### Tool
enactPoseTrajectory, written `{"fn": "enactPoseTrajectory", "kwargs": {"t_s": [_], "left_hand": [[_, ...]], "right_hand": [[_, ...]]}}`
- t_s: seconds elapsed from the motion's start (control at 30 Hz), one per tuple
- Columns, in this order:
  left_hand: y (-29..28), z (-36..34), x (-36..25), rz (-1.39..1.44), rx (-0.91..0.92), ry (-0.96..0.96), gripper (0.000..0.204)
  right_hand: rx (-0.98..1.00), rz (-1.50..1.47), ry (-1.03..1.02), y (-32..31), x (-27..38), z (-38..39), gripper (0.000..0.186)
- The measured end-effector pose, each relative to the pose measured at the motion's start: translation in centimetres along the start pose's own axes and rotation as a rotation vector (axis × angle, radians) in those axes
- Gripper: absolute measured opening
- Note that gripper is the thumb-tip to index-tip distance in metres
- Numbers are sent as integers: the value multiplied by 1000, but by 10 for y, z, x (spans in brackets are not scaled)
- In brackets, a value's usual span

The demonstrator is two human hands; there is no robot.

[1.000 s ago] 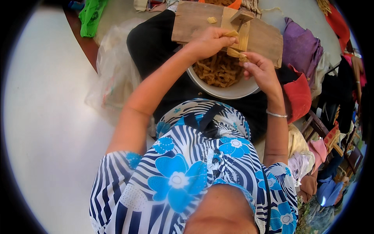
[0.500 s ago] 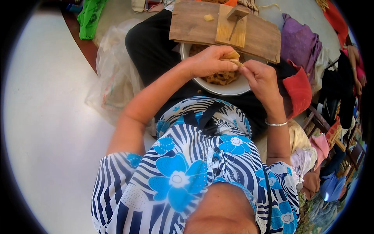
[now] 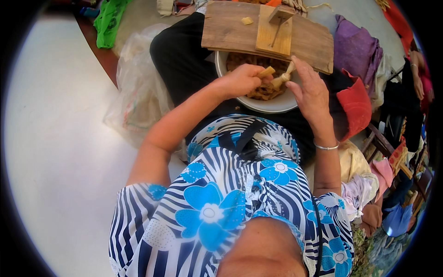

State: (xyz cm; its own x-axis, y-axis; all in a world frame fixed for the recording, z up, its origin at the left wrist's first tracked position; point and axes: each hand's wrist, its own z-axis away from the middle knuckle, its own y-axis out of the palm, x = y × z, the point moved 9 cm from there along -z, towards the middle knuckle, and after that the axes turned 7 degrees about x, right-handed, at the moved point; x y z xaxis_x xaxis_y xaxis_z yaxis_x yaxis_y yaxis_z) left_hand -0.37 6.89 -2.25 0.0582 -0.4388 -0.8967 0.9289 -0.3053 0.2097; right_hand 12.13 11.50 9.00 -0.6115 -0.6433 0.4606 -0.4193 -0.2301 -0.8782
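Note:
Over a white bowl (image 3: 272, 110) my left hand (image 3: 244, 82) is closed on a folded yellowish strip (image 3: 266, 72), whose short end sticks up from the fingers. Beside it, a paler knotted strip (image 3: 280, 81) spans the gap between my two hands; whether it joins the held piece I cannot tell. My right hand (image 3: 314, 92) is open, thumb and fingers spread apart, with the pale strip's upper end close to its fingertips. Inside the bowl lie many brownish-yellow pieces (image 3: 265, 93). The bowl's far part is hidden under a wooden board.
The wooden board (image 3: 226, 27) lies across the bowl, with a smaller wood block (image 3: 270, 41) and one yellow piece (image 3: 248, 21) on it. Purple cloth (image 3: 355, 51) and red cloth (image 3: 353, 106) lie at right, a clear plastic bag (image 3: 138, 87) at left. A green bag (image 3: 108, 27) is farther left.
My hands have moved apart. My right fingers have opened from a pinch, and my left hand has turned and lowered a little. The knotted strip now shows between them.

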Motion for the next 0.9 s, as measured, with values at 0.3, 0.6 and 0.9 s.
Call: {"fn": "enactPoseTrajectory", "kwargs": {"t_s": [0.3,0.6,0.9], "left_hand": [[55,-3,-20,-1,269,-127,24],[19,5,-80,-254,169,238,28],[62,3,-103,380,28,368,18]], "right_hand": [[-106,9,20,11,2,0,15],[523,-1128,188,14,64,31,17],[-365,-526,116,-28,-5,-3,31]]}}
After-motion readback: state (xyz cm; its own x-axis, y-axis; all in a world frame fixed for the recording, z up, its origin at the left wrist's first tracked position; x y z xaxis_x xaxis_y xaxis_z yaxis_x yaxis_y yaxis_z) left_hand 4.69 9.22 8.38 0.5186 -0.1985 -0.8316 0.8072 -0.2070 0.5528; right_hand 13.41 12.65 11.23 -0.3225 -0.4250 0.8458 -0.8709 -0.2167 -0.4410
